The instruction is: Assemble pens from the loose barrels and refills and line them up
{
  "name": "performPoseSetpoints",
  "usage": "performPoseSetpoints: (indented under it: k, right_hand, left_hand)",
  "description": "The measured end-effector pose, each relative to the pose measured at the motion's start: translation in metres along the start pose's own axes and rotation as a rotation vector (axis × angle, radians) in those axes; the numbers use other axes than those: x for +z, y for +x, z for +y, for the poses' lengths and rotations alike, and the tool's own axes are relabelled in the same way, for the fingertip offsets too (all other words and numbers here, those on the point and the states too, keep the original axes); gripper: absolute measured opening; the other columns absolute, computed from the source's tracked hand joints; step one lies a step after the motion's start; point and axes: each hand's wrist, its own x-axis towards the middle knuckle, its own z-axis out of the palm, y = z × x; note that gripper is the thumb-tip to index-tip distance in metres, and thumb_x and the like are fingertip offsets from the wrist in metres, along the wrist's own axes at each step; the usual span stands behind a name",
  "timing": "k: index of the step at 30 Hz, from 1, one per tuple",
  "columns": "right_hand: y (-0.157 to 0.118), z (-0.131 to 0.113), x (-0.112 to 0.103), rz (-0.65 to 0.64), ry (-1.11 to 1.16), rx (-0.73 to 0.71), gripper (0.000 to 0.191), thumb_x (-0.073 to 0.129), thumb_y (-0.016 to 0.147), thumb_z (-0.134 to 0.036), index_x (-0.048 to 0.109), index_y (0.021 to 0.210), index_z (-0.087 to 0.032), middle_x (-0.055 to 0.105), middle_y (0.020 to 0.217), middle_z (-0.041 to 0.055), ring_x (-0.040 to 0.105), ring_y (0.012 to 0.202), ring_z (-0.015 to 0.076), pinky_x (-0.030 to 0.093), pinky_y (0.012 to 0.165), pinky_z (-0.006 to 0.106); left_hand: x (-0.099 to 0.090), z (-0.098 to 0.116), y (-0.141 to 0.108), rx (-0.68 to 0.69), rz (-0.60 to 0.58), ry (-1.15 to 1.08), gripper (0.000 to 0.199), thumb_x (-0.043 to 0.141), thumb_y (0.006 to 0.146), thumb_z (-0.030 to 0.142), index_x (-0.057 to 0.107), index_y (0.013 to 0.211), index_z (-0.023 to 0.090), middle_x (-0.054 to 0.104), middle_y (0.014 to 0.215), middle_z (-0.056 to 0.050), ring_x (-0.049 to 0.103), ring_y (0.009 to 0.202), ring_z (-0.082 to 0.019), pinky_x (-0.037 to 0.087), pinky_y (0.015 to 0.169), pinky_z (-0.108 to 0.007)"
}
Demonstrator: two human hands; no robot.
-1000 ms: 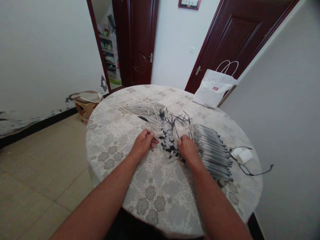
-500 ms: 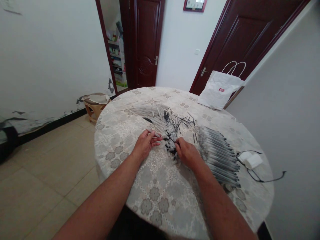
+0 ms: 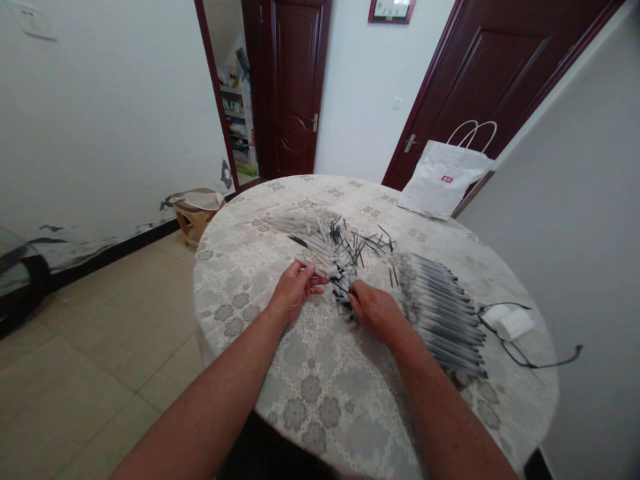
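My left hand (image 3: pixel 294 292) pinches a pale pen barrel (image 3: pixel 315 269) between thumb and fingers, its other fingers loosely spread. Closed around the end of a thin black pen refill (image 3: pixel 341 286), my right hand (image 3: pixel 374 308) is just to the right. The refill's free tip points at the barrel's end; whether it is inside, I cannot tell. Small white and black pen parts (image 3: pixel 345 268) lie heaped between and behind the hands. Beyond them are loose pale barrels (image 3: pixel 295 224) and scattered black refills (image 3: pixel 367 241). Right of my right hand, dark-tipped pens (image 3: pixel 445 313) lie side by side.
A patterned cloth covers the round table (image 3: pixel 310 393). Black-framed glasses (image 3: pixel 530 364) and a white folded packet (image 3: pixel 515 323) lie at its right edge. At the back right stands a white paper bag (image 3: pixel 445 180). A wooden stool (image 3: pixel 197 217) stands beyond the left edge.
The black refill in my right hand has swung lower and now lines up with the barrel in my left hand. The whole view has shifted slightly.
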Motion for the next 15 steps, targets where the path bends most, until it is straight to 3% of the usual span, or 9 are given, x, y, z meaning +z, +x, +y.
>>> performPoseSetpoints:
  k: [4,9,13,15]
  right_hand:
    - [0.000,-0.004,0.001,0.064,0.146,-0.028,0.016,0.047,0.103,-0.029,0.060,0.104,-0.021,0.070,0.095,0.0061,0.063,0.080,0.0181,0.037,0.071,0.028]
    - [0.000,-0.017,0.008,0.198,0.738,0.015,0.020,0.053,0.099,-0.036,0.066,0.102,-0.020,0.069,0.090,0.0040,0.062,0.080,0.0167,0.044,0.073,0.028]
    - [0.000,-0.019,0.014,0.073,1.278,0.095,0.035,0.060,0.091,-0.038,0.066,0.120,-0.019,0.071,0.091,0.0044,0.059,0.066,0.0141,0.044,0.057,0.026]
    - [-0.001,-0.017,0.015,0.019,1.416,0.089,0.042,0.063,0.088,-0.038,0.066,0.126,-0.019,0.072,0.092,0.0055,0.059,0.065,0.0142,0.045,0.055,0.026]
  left_hand:
    - [0.003,0.000,-0.004,-0.031,-0.056,0.021,0.030,0.073,0.087,0.039,0.055,0.097,0.018,0.074,0.101,-0.010,0.076,0.081,-0.021,0.060,0.062,-0.027]
    - [0.006,0.001,-0.009,-0.130,-0.160,-0.039,0.031,0.077,0.084,0.034,0.055,0.098,0.018,0.074,0.099,-0.010,0.076,0.080,-0.021,0.061,0.061,-0.026]
    - [0.005,0.006,-0.010,-0.141,-0.160,-0.134,0.028,0.076,0.086,0.035,0.057,0.097,0.017,0.074,0.096,-0.009,0.076,0.080,-0.021,0.061,0.061,-0.025]
    - [0.005,0.009,-0.011,-0.132,-0.156,-0.150,0.028,0.075,0.087,0.035,0.059,0.097,0.016,0.073,0.095,-0.009,0.076,0.081,-0.021,0.060,0.060,-0.024]
